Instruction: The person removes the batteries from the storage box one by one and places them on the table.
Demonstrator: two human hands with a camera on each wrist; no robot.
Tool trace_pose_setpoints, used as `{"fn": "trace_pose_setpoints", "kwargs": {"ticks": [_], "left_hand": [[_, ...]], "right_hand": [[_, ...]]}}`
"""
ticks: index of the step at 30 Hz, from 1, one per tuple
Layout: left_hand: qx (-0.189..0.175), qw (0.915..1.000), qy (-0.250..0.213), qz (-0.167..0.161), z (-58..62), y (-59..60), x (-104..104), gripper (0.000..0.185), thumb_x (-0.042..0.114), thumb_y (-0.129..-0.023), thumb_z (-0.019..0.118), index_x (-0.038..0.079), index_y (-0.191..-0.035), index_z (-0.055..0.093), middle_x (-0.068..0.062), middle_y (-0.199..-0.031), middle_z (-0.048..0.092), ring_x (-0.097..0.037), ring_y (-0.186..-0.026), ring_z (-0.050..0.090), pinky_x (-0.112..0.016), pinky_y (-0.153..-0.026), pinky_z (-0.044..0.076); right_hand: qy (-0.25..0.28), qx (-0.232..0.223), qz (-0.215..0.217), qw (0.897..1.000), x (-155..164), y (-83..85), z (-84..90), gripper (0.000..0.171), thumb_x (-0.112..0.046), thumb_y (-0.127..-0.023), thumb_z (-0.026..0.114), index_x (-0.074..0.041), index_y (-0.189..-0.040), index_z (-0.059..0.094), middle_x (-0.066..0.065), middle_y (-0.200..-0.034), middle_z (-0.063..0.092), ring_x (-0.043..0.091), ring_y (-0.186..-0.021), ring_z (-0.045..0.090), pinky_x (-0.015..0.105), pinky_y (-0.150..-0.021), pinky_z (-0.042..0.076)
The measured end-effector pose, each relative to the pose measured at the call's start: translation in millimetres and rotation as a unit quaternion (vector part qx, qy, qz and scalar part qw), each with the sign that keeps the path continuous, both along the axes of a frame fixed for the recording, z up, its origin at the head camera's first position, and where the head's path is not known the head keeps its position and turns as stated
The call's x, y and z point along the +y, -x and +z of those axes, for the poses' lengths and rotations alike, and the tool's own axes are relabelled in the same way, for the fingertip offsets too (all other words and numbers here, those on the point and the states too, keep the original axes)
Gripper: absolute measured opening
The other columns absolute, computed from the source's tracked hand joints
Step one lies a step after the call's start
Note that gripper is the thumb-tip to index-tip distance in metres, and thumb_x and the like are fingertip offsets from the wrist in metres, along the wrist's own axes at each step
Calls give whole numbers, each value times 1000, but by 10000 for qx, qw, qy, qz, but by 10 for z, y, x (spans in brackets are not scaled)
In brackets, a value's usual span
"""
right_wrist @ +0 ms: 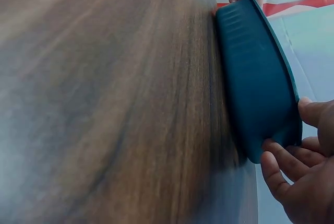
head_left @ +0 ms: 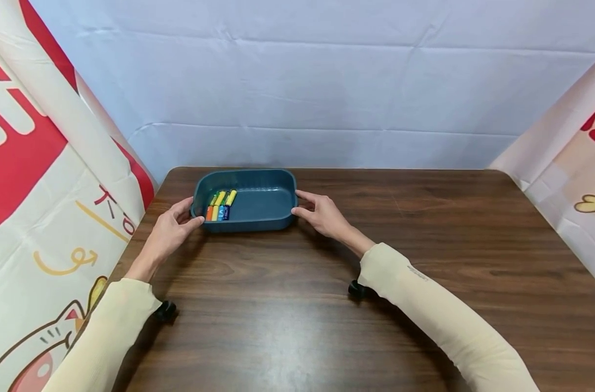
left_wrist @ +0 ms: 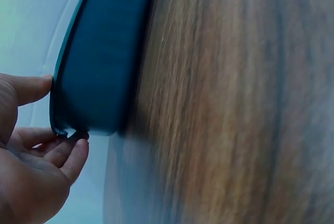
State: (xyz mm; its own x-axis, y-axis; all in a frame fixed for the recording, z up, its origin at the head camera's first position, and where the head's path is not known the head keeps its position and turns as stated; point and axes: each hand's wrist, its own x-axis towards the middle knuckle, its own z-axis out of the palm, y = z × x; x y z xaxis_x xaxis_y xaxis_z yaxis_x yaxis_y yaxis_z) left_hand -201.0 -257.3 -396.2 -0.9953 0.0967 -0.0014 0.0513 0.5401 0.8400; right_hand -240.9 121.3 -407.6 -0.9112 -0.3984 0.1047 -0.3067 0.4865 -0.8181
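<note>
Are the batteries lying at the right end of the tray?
No, the batteries lie at the left end of the blue tray, near the left hand.

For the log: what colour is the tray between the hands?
Dark teal tray; clearest in the head view.
</note>
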Motion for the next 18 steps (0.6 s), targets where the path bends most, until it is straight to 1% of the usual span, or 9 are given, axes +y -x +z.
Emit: {"fn": "trace_pose_setpoints", "kwargs": {"ticks": [3,9,14,18], "left_hand": [[47,10000,9,-15,0,-38,46,72,24,-103,66,0,-161,30,-26,-157,40,-40,-139,47,-52,-112,40],[281,9996,32,-71,9,-108,157,69,20,-103,67,-2,-159,34,-26,-156,40,-39,-136,50,-49,-110,41],[361,9993,49,-129,-5,-214,217,71,24,-102,69,-4,-158,35,-26,-157,39,-40,-135,52,-44,-107,42],[281,9996,62,-78,-26,-313,239,72,27,-102,69,-3,-158,35,-25,-157,40,-40,-134,53,-40,-105,43]], "right_hand": [[-23,35,-3,10000,46,-42,4,61,-24,-103,66,-4,-156,43,17,-130,69,27,-109,70,35,-73,49],[-16,87,-28,10000,153,-137,22,61,-24,-103,67,-4,-156,44,16,-127,71,28,-117,68,40,-85,56],[5,36,-90,10000,233,-255,19,61,-23,-103,67,-4,-156,45,16,-127,71,27,-114,69,38,-80,57],[62,21,-70,10000,269,-349,2,61,-23,-102,68,-4,-155,45,16,-126,71,26,-114,69,38,-82,58]]}}
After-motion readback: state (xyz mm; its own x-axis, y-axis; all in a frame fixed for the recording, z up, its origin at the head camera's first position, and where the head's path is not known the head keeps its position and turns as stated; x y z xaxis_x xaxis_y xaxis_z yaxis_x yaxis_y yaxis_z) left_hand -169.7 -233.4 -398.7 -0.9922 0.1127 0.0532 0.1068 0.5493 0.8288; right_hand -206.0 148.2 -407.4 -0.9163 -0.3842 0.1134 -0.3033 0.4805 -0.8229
